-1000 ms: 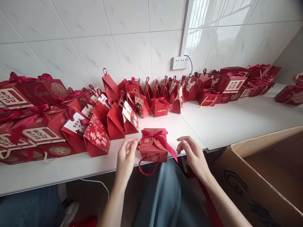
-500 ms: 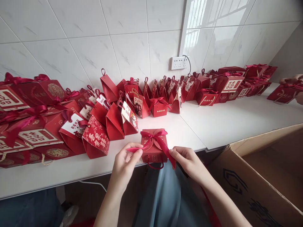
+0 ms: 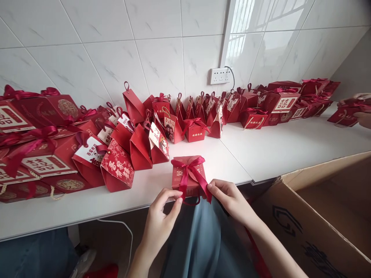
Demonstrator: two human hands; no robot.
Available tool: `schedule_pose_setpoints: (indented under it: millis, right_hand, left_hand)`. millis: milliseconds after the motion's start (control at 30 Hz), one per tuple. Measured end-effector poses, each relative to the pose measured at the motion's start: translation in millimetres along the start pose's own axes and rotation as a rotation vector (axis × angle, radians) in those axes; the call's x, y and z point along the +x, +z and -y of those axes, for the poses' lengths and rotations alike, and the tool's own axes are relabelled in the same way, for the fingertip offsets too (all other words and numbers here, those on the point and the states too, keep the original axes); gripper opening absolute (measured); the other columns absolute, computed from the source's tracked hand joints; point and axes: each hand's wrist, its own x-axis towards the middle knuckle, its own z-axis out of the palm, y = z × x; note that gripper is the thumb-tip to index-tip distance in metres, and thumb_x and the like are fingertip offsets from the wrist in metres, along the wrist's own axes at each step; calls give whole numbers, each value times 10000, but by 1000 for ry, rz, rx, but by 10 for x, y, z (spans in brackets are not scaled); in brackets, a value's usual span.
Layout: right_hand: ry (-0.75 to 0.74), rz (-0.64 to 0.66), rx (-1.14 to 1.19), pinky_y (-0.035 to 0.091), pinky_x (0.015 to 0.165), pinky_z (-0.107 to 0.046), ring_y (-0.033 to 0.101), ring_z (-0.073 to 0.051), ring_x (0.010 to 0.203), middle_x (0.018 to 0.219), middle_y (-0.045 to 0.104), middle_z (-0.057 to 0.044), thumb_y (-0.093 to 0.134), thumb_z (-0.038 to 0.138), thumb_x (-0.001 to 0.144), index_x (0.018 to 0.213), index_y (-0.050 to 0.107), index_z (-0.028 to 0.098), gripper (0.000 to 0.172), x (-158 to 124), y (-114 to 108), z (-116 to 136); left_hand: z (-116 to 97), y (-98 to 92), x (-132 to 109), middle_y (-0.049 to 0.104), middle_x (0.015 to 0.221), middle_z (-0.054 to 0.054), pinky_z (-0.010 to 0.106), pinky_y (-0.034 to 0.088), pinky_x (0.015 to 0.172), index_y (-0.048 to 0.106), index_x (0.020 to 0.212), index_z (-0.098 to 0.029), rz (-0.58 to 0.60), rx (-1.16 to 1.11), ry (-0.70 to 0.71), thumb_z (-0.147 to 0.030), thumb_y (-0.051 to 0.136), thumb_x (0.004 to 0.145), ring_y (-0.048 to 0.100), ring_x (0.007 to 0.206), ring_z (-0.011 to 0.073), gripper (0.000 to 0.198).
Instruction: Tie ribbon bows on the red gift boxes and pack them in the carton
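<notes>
A small red gift box [image 3: 177, 173] sits at the front edge of the white counter, right in front of me. Across its top is a dark pink ribbon [image 3: 189, 166] tied in a bow, its two tails hanging toward me. My left hand [image 3: 165, 210] pinches the left tail between thumb and fingertips. The right tail is pinched by my right hand [image 3: 227, 197] at the box's front right corner. Below the front face hangs a dark red cord handle [image 3: 191, 202], partly covered by the ribbon tails.
Stacked red gift boxes [image 3: 46, 162] fill the counter's left side, and triangular ones [image 3: 117, 166] line the wall. More boxes [image 3: 285, 102] stand at the right. Another person's hands [image 3: 363, 116] hold a box at the far right. A large cardboard box [image 3: 286, 208] stands below the counter.
My left hand has moved right and down, bringing the left ribbon tail from out at the side to the box's front. My right hand has hardly moved.
</notes>
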Motion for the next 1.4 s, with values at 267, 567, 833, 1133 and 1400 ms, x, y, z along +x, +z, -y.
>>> schedule_pose_setpoints:
  millis: [267, 567, 833, 1133, 1400]
  right_hand:
    - [5, 168, -298, 390, 621, -254, 526, -139, 668, 716, 623, -15, 472, 447, 888, 738, 607, 175, 338, -110, -282, -44]
    - [-90, -238, -195, 433, 650, -292, 559, -160, 670, 718, 594, -26, 458, 518, 838, 824, 557, 174, 359, 470, -320, 205]
    - [-80, -162, -177, 305, 547, -262, 393, -109, 554, 575, 444, 37, 522, 559, 773, 610, 451, 190, 409, 711, -79, 237]
    - [-70, -208, 87, 295, 546, -254, 366, -99, 540, 558, 435, 43, 559, 630, 735, 593, 429, 192, 478, 637, -20, 107]
    - [-60, -245, 103, 280, 521, -247, 343, -89, 508, 522, 407, 56, 556, 638, 749, 570, 412, 194, 499, 614, 22, 51]
  left_hand:
    - [-16, -524, 61, 641, 894, 34, 273, 488, 808, 639, 878, -210, 525, 18, -225, -395, 573, 817, 603, 850, 169, 206]
    - [-91, -544, 842, 655, 940, 52, 292, 495, 721, 622, 892, -197, 97, -95, -224, -554, 543, 766, 621, 849, 197, 387]
    - [-93, -186, 969, 585, 711, 2, 240, 448, 656, 586, 738, -163, 61, -284, -251, -454, 679, 663, 560, 700, 139, 315]
    - [-162, -51, 848, 431, 533, -64, 196, 327, 537, 482, 618, -169, -83, -487, -265, -353, 695, 640, 390, 532, 69, 282]
    - [-159, 53, 764, 353, 508, -97, 172, 241, 479, 520, 777, -172, -177, -611, -324, -273, 668, 625, 302, 486, 49, 235]
